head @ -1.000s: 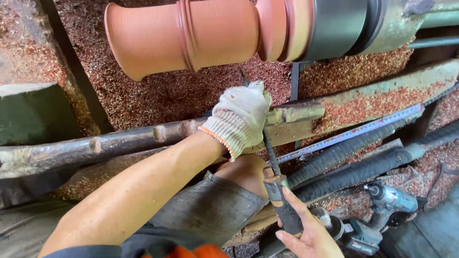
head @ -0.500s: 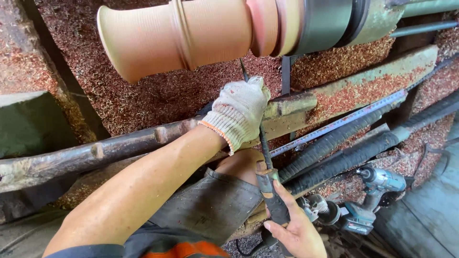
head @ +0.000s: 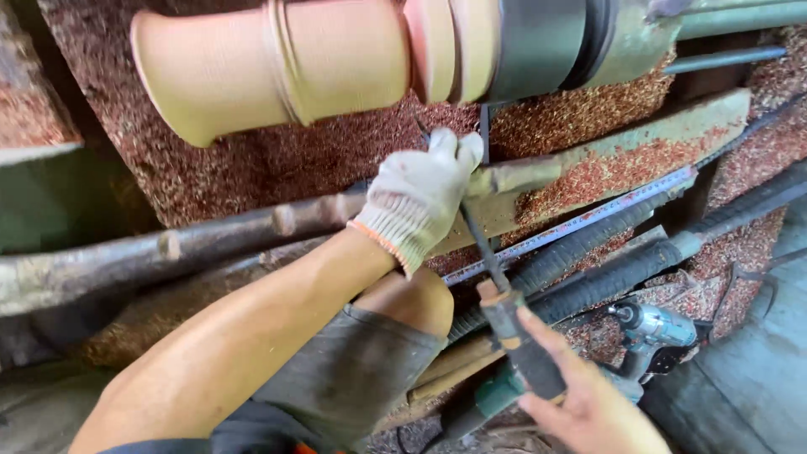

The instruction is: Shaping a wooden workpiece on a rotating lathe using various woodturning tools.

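Note:
A pale wooden workpiece (head: 277, 67) with turned grooves is mounted on a lathe across the top of the view. My left hand (head: 420, 197), in a white knit glove, rests on the tool rest (head: 521, 175) and pinches the thin dark shaft of a turning chisel (head: 475, 231). My right hand (head: 588, 403), bare, grips the chisel's dark handle (head: 525, 353) low at the right. The chisel tip points up toward the underside of the workpiece, close to it; contact is not visible. My knee (head: 403, 307) sits below the left forearm.
Reddish wood shavings (head: 252, 160) cover the lathe bed and floor. A rough branch-like bar (head: 168, 248) runs along the left. Long tools with ribbed black handles (head: 622, 269) and a metal ruler (head: 588, 220) lie at right, beside a teal cordless drill (head: 656, 332).
The view has shifted so the workpiece sits lower and more central. Both hands keep their hold on the chisel, with the tip raised slightly toward the workpiece.

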